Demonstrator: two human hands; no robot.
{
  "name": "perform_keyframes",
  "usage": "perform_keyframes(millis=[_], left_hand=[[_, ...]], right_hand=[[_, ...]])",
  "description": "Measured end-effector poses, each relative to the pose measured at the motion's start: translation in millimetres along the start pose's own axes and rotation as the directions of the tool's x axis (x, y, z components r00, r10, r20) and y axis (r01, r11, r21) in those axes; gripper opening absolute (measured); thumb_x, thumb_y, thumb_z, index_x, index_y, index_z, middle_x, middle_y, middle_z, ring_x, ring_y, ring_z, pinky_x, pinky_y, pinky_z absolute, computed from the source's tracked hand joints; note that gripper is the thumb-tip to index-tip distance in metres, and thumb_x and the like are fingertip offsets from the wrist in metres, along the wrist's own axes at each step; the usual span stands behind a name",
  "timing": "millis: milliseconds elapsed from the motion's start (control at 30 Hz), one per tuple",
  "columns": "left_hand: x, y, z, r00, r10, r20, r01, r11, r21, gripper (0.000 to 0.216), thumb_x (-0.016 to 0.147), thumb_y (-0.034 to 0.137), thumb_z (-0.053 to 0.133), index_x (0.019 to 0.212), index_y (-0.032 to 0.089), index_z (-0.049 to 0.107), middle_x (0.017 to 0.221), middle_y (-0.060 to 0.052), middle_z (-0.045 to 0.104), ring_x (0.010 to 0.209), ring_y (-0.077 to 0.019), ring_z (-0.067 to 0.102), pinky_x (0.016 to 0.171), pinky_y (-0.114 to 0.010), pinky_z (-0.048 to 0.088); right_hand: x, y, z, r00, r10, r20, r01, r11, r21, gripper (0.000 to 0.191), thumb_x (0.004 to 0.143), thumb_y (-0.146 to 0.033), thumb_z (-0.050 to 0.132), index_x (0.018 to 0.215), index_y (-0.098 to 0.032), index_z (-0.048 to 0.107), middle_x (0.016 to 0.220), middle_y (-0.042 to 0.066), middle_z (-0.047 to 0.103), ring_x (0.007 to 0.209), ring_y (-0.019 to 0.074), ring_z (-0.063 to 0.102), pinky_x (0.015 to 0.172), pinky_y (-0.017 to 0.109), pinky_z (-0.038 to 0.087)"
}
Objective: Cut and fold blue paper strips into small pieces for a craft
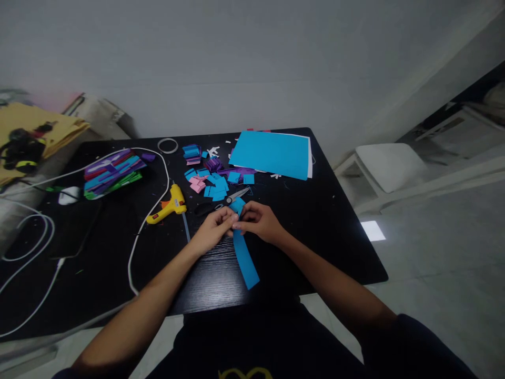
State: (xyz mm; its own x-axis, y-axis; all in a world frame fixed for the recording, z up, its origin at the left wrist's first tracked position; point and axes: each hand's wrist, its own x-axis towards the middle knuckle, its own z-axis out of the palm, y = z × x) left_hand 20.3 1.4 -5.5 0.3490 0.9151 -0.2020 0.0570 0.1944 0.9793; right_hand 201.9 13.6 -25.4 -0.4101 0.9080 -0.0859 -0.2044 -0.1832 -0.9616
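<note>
My left hand (215,229) and my right hand (260,221) meet at the middle of the black counter (323,226), fingertips pressed together, both pinching the upper end of a blue paper strip (245,260). The strip runs from my fingers back toward me and ends near the counter's front edge, slightly slanted to my right. Its top end pokes out just above my fingers, folded or curled; I cannot tell which.

Just beyond my hands lie the scissors (233,198), black handles to the left, blades pointing right. Behind them sits a heap of small blue paper squares (216,185), with a few pink pieces (196,183) on its left and purple scraps (215,164) farther back. A large blue paper sheet (272,153) lies at the far right of the counter over a white sheet.

To the left of my hands a yellow glue gun (169,205) rests on its side, its white cable (134,247) looping toward the front edge. Farther left is a stack of purple, blue and green strips (112,172), and a tape ring (168,146) lies near the back edge.
</note>
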Motion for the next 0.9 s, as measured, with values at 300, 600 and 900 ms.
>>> perform_keyframes(millis=[300, 600, 900], left_hand=[[0.7, -1.7, -1.8, 1.000, -0.026, -0.008, 0.026, 0.999, -0.022, 0.054, 0.080, 0.069, 0.070, 0.077, 0.016, 0.057, 0.070, 0.002, 0.059, 0.063, -0.0112, 0.060, 0.059, -0.022, 0.052], [-3.7, -3.9, -0.5, 0.998, -0.044, 0.045, 0.050, 0.987, -0.154, 0.046, 0.083, 0.059, 0.073, 0.098, 0.018, 0.059, 0.078, 0.001, 0.068, 0.068, -0.0177, 0.070, 0.067, -0.030, 0.058], [-1.5, -3.8, 0.1, 0.998, -0.017, 0.054, 0.027, 0.984, -0.178, 0.040, 0.078, 0.043, 0.083, 0.100, 0.016, 0.063, 0.079, 0.001, 0.071, 0.069, -0.0146, 0.068, 0.063, -0.023, 0.054]], right_hand=[[0.0, -3.2, 0.0, 0.999, 0.041, -0.020, -0.039, 0.997, 0.061, 0.043, 0.059, -0.035, 0.095, 0.082, -0.018, 0.062, 0.075, -0.003, 0.067, 0.064, 0.0135, 0.068, 0.060, 0.027, 0.061], [0.6, -4.2, -3.9, 0.995, 0.085, -0.059, -0.071, 0.977, 0.201, 0.059, 0.066, -0.029, 0.090, 0.115, -0.025, 0.055, 0.086, -0.003, 0.068, 0.066, 0.0152, 0.070, 0.059, 0.030, 0.064], [0.4, -7.3, -1.2, 0.995, 0.061, -0.084, -0.045, 0.983, 0.177, 0.050, 0.068, -0.028, 0.087, 0.111, -0.024, 0.061, 0.084, -0.003, 0.066, 0.070, 0.0147, 0.068, 0.055, 0.026, 0.062]])
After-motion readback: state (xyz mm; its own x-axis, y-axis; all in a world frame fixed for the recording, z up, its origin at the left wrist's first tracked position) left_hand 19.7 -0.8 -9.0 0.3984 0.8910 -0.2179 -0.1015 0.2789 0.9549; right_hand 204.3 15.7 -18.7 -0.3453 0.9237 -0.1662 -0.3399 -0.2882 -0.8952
